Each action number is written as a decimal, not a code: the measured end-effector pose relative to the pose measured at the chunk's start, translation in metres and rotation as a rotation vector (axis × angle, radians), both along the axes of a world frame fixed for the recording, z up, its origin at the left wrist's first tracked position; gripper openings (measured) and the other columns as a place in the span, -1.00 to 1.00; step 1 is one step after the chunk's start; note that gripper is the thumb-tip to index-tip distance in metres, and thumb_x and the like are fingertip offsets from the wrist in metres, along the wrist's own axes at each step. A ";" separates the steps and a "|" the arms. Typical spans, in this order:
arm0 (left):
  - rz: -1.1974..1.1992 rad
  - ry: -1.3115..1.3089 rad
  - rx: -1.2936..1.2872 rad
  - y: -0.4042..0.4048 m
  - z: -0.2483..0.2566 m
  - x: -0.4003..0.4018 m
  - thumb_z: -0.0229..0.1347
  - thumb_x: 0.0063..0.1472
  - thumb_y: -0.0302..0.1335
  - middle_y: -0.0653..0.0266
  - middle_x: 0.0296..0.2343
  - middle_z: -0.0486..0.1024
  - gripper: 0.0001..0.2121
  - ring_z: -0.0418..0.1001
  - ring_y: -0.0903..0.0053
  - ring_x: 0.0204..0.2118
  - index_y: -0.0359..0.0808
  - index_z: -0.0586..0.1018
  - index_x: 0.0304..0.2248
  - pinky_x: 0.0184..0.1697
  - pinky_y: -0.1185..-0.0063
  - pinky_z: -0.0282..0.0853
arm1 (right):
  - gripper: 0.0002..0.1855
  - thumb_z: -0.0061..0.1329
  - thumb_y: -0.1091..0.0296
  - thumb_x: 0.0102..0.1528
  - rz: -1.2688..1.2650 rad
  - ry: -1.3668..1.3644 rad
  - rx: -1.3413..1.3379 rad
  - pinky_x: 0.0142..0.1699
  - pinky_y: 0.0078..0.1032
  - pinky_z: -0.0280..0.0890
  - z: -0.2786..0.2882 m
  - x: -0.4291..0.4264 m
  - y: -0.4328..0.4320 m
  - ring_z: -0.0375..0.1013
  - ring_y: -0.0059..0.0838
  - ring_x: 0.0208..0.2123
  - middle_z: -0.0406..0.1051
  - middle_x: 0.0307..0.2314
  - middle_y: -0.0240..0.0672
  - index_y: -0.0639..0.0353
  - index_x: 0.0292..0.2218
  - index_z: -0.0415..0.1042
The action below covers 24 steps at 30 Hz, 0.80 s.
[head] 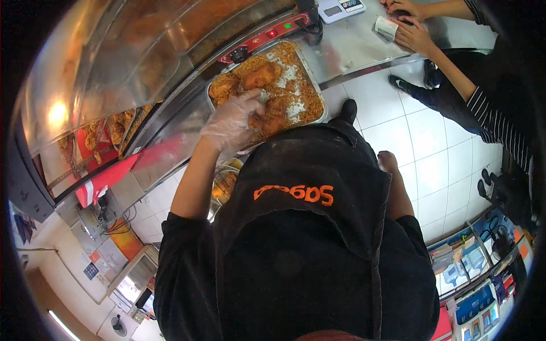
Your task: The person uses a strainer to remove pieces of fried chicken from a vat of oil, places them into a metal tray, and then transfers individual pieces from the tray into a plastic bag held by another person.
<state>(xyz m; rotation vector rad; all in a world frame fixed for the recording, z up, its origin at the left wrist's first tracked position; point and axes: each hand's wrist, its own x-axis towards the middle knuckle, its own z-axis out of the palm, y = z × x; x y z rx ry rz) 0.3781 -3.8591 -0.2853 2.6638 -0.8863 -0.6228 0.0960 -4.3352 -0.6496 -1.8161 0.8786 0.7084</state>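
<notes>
My left hand, in a clear plastic glove, reaches into a metal tray. Its fingers are at the browned fried pieces in there, and motion blur hides whether they grip one. Golden-brown crumbs cover much of the tray's bottom, with bare metal showing at the right. Another fried piece lies just beyond my fingertips. Down at my right side hangs my bare right hand, beside the edge of my black apron. Its fingers are mostly hidden.
A lit glass display warmer with fried food stands at the left. Its red control panel borders the tray. A digital scale sits on the steel counter. Another person's hands rest near a small labelled item.
</notes>
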 end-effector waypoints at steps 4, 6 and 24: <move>-0.094 0.279 0.312 -0.004 0.026 0.006 0.12 0.01 -0.54 0.14 0.06 0.34 -0.70 0.37 0.12 0.03 -0.18 0.52 -0.19 0.07 0.38 0.32 | -0.78 -0.16 0.44 0.12 0.028 0.006 0.005 -0.38 -0.51 0.36 0.011 0.007 0.001 0.43 -0.49 -0.49 0.47 -0.48 -0.32 0.27 -0.26 0.50; -0.147 0.304 0.534 -0.012 0.017 0.003 0.08 0.06 -0.55 0.06 0.01 0.36 -0.60 0.39 0.12 0.00 -0.22 0.43 -0.05 0.05 0.37 0.34 | -0.77 -0.12 0.41 0.11 0.001 0.076 0.037 -0.36 -0.52 0.37 -0.003 -0.002 -0.008 0.45 -0.46 -0.46 0.49 -0.44 -0.29 0.30 -0.23 0.49; 0.099 0.021 0.747 -0.015 -0.049 -0.010 -0.15 0.25 -0.41 -0.25 -0.23 0.45 -0.53 0.48 0.04 -0.19 -0.54 0.23 0.09 -0.11 0.30 0.40 | -0.77 -0.02 0.39 0.05 0.361 -0.215 -0.041 -0.41 -0.50 0.34 -0.034 -0.004 -0.015 0.43 -0.50 -0.54 0.51 -0.45 -0.22 0.26 -0.24 0.51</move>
